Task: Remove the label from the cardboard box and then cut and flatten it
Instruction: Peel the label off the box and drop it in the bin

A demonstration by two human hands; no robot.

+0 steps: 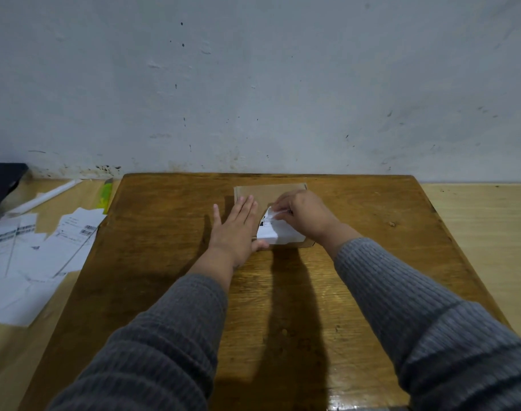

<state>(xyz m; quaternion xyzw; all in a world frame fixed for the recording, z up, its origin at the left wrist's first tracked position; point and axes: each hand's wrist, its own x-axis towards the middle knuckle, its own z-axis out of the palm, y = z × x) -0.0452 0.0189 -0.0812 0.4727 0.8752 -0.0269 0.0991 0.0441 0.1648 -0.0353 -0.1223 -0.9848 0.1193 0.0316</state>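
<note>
Label removal partway: right hand (305, 215) pinches the lifted far-left corner of the white paper label (278, 234); the rest looks stuck. Left hand (235, 229) lies flat, fingers spread, pressing the flat brown cardboard box (268, 192) mid-far on the wooden surface (164, 262). Cutting and flattening remain.

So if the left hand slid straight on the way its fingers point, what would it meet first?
Nothing on the table, it seems: the left hand lies flat on the cardboard box, fingers pointing at the wall. Past the box's far edge only bare table shows, then the wall.
</note>
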